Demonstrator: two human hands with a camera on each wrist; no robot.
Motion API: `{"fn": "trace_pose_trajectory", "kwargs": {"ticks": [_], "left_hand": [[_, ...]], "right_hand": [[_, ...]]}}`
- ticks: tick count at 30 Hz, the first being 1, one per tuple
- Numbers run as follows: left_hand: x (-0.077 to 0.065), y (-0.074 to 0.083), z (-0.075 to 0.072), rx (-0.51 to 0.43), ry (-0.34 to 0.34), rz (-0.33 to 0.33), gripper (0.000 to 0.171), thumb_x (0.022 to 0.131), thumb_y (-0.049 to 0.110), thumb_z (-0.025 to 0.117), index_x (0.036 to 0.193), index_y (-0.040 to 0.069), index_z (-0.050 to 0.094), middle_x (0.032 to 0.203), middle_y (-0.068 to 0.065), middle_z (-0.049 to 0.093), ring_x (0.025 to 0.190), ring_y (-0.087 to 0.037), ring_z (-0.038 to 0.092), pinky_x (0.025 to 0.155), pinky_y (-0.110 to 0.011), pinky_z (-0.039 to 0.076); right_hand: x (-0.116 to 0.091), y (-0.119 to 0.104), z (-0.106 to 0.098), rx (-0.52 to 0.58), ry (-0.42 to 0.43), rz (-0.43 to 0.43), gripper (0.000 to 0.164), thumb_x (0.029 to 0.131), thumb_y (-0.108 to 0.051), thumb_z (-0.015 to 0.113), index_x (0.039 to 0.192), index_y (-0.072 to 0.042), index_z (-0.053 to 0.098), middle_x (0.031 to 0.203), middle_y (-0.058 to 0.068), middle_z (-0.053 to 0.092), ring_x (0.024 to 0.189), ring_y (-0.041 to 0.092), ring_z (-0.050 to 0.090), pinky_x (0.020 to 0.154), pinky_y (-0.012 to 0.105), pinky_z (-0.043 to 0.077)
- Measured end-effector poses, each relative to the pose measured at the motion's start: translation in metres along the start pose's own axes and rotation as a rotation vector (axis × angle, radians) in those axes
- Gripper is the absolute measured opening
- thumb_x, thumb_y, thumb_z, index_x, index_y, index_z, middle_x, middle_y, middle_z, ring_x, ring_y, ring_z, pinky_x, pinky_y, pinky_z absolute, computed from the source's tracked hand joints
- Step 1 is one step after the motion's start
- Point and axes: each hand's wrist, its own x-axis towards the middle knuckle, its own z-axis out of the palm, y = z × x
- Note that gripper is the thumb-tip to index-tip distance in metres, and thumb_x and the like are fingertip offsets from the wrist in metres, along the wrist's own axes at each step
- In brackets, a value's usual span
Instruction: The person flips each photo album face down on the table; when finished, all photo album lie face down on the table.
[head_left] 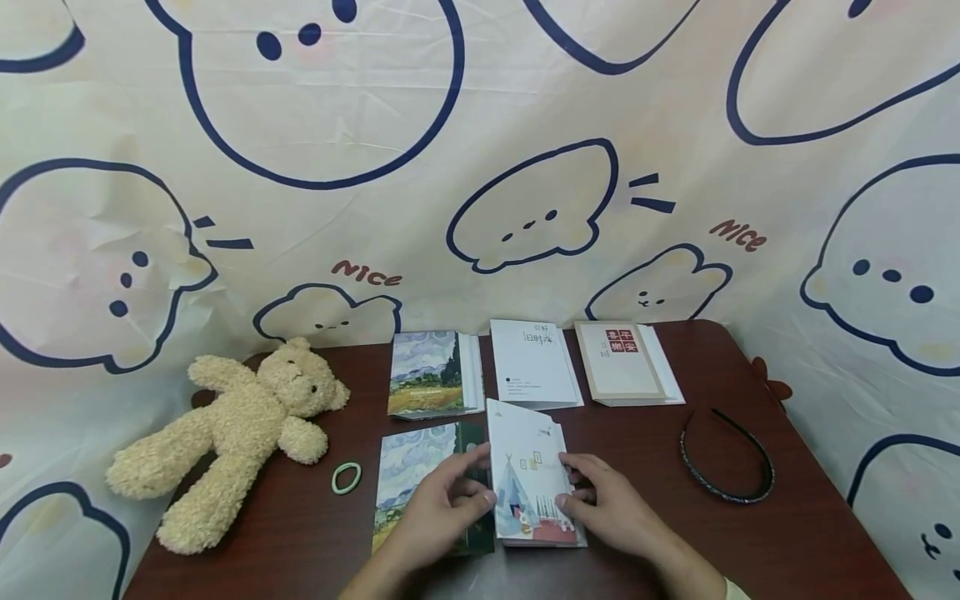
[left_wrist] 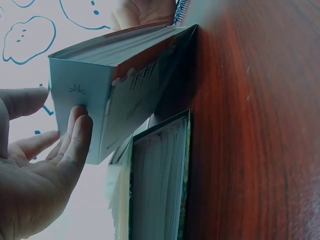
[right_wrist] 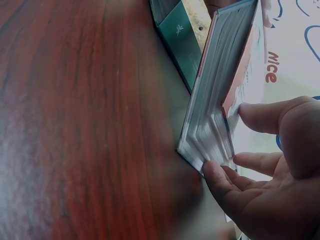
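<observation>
A thick white album [head_left: 528, 475] with a tent drawn on its cover stands tilted between both hands. My left hand [head_left: 446, 500] holds its spine side; in the left wrist view the fingers [left_wrist: 77, 137] rest against the pale spine, the thumb close to the cover edge. On the opposite side my right hand [head_left: 618, 504] pinches the open-page edge, thumb on the front cover and fingers [right_wrist: 217, 177] curled at the back cover's edge. Partly under my left hand lies a landscape-painting album [head_left: 408, 462] with a dark green spine.
Behind stand another landscape album [head_left: 425, 371], a white one with printed text [head_left: 528, 358] and a beige one with a red square [head_left: 618, 362]. A teddy bear [head_left: 251, 417] and a green hair tie [head_left: 335, 483] lie left; a black headband [head_left: 750, 499] lies right on the brown table [head_left: 795, 542].
</observation>
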Motion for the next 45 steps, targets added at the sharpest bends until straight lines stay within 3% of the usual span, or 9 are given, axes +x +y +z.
{"fn": "trace_pose_trajectory", "kwargs": {"ticks": [11,20,32,45], "left_hand": [[0.002,0.000,-0.001,0.077,-0.006,0.040,0.060,0.099,0.007,0.070,0.154,0.023,0.051,0.139,-0.012,0.054,0.109,-0.024,0.067,0.085,-0.031,0.058],[0.003,0.001,-0.002,0.117,0.009,0.062,0.060,0.099,0.011,0.072,0.153,0.027,0.053,0.139,-0.007,0.055,0.126,-0.034,0.056,0.096,-0.034,0.055],[0.005,0.004,0.002,-0.020,0.030,0.033,0.056,0.097,0.008,0.075,0.148,0.022,0.057,0.142,-0.011,0.049,0.133,-0.037,0.046,0.097,-0.030,0.056],[0.005,0.012,0.009,-0.055,0.051,0.044,0.059,0.096,0.009,0.076,0.150,0.016,0.053,0.144,-0.014,0.045,0.129,-0.036,0.044,0.094,-0.033,0.058]], "right_hand": [[0.004,-0.003,0.002,0.061,-0.052,0.022,0.059,0.094,-0.019,0.076,0.147,-0.004,0.056,0.132,0.011,0.060,0.114,0.024,0.063,0.090,0.028,0.057],[0.004,-0.008,0.004,0.102,-0.081,0.055,0.063,0.095,-0.020,0.075,0.152,-0.008,0.052,0.136,0.013,0.057,0.120,0.027,0.060,0.093,0.032,0.056],[0.008,-0.009,0.004,0.166,-0.167,0.088,0.063,0.100,-0.028,0.071,0.156,-0.013,0.047,0.143,0.015,0.054,0.127,0.029,0.056,0.099,0.038,0.055],[0.009,-0.014,0.008,0.226,-0.202,0.068,0.061,0.103,-0.024,0.067,0.158,-0.010,0.044,0.145,0.015,0.056,0.127,0.029,0.057,0.106,0.053,0.048]]}}
